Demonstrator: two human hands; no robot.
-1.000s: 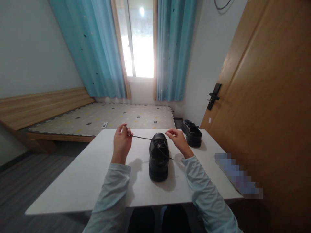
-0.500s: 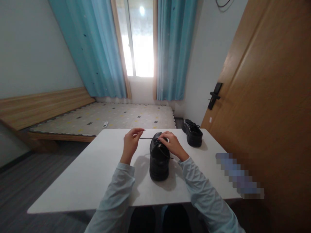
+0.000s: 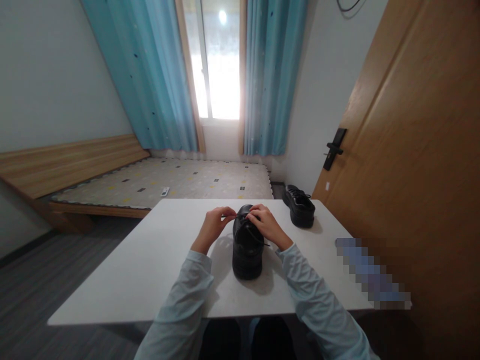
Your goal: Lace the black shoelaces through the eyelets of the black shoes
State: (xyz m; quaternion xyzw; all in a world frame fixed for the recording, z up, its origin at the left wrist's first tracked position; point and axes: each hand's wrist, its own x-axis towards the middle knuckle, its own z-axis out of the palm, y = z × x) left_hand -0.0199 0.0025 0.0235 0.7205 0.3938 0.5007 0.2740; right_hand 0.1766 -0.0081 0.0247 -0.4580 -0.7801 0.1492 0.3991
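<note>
On the white table (image 3: 131,280) I have the near black shoe (image 3: 247,267) upright at the middle, pointing away, a loose lace end (image 3: 267,245) sticking out right. My left hand (image 3: 214,222) pinches a dark lace (image 3: 224,216) at its left side; my right hand (image 3: 265,222) bunches its fingers over the lacing (image 3: 243,220), gripping what I can't tell. The second shoe (image 3: 301,212) stands far right.
</note>
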